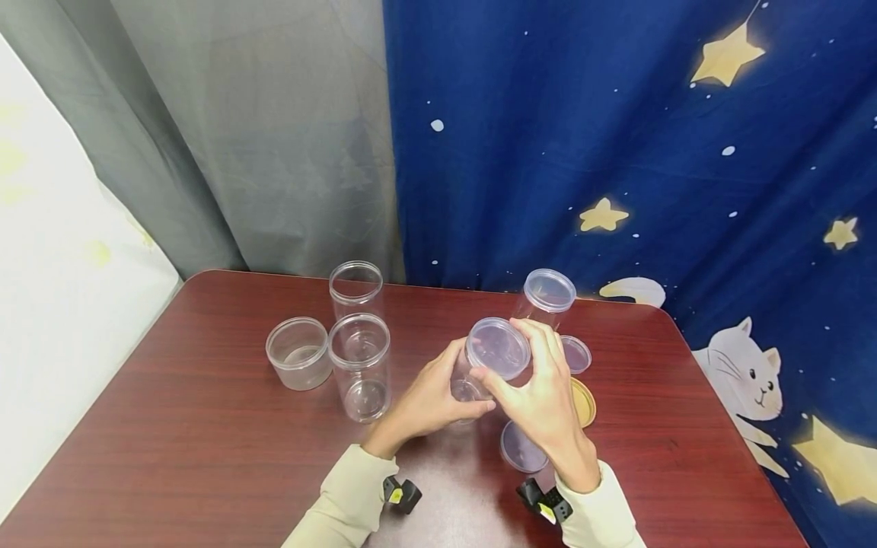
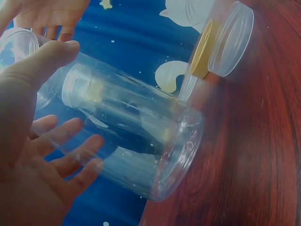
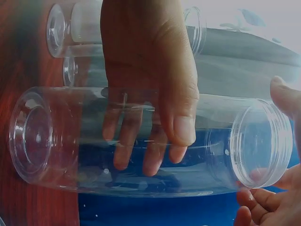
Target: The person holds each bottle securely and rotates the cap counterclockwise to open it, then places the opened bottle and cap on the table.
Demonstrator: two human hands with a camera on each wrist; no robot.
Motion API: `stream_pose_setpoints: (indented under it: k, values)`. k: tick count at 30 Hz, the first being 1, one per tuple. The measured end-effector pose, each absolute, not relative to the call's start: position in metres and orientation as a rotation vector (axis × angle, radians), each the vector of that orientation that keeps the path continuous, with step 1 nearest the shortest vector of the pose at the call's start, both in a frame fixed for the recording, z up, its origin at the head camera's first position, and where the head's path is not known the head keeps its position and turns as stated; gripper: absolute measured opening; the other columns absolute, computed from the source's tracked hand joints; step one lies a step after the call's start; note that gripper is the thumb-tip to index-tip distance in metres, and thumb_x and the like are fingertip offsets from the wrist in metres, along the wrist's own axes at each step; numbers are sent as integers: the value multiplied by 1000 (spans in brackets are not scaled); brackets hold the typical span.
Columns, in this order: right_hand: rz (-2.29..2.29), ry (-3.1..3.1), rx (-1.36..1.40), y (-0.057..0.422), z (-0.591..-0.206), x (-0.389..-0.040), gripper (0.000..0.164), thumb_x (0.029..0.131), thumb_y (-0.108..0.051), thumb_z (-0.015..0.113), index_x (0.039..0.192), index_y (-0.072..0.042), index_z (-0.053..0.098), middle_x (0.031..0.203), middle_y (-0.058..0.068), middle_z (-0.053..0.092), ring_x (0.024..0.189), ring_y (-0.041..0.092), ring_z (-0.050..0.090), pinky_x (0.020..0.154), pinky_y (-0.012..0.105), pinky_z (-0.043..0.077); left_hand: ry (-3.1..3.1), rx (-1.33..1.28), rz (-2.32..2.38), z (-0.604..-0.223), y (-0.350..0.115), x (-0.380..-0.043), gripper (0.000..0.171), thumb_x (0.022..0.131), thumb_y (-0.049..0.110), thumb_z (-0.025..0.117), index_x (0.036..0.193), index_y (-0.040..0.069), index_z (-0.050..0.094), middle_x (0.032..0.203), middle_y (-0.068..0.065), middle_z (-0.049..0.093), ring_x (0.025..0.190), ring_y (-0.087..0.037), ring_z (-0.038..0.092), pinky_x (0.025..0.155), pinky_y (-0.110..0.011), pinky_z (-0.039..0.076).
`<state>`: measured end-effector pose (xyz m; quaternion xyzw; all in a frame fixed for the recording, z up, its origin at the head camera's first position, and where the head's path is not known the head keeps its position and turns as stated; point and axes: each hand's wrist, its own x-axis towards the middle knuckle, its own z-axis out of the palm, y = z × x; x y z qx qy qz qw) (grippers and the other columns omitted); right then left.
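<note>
A tall clear plastic jar [image 3: 61, 141] stands upright between both hands over the middle of the table. My left hand [image 1: 432, 396] grips its side, thumb on the near face and fingers behind, as the right wrist view shows through the clear wall. A translucent lid [image 1: 498, 348] sits across the jar's mouth. With thumb and fingers spread around the lid's edge, my right hand [image 1: 544, 392] holds it from the right. In the left wrist view the jar's base [image 2: 183, 150] overlaps the table's edge.
Left of the hands stand two tall lidless jars [image 1: 363, 365] and a low wide tub [image 1: 298, 354]. A lidded jar [image 1: 550, 291] is at the back right. Near the right hand lie a gold lid [image 1: 585, 403] and two clear lids [image 1: 523, 449]. Curtains [image 1: 493, 152] hang behind the table [image 1: 205, 426].
</note>
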<state>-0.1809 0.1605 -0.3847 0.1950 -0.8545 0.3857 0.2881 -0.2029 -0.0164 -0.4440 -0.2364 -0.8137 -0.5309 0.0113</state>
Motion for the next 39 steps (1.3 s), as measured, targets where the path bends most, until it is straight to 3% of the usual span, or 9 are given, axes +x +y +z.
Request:
stream_pose_setpoints:
  k: [7, 17, 23, 39]
  values:
    - [1067, -2294, 568, 161, -383, -182, 73, 68, -27, 90, 131, -7, 59, 125, 8, 61, 115, 26, 54, 101, 44, 37, -2554, -747, -1658, -444, -18, -204, 86, 72, 34, 86, 144, 18, 42, 130, 3, 59, 117, -11, 56, 101, -39, 47]
    - [1200, -2349, 693, 167, -380, -182, 71, 75, -16, 86, 139, -12, 54, 136, 4, 56, 124, 20, 52, 104, 25, 39, -2552, -782, -1684, -446, -21, -206, 87, 71, 35, 88, 143, 19, 43, 127, 5, 61, 115, -9, 57, 100, -38, 47]
    - [1357, -2355, 803, 171, -378, -182, 69, 79, -7, 81, 141, -11, 51, 139, 3, 55, 129, 18, 49, 108, 23, 36, -2550, -845, -1700, -446, -24, -206, 81, 70, 36, 88, 138, 22, 45, 120, 9, 63, 109, -7, 59, 96, -35, 49]
    - [1640, -2248, 1165, 181, -374, -183, 61, 84, 2, 60, 143, 1, 44, 143, 19, 50, 135, 22, 45, 113, 28, 33, -2530, -1118, -1806, -445, -28, -206, 91, 73, 33, 87, 149, 27, 36, 125, 7, 63, 118, -9, 57, 105, -35, 43]
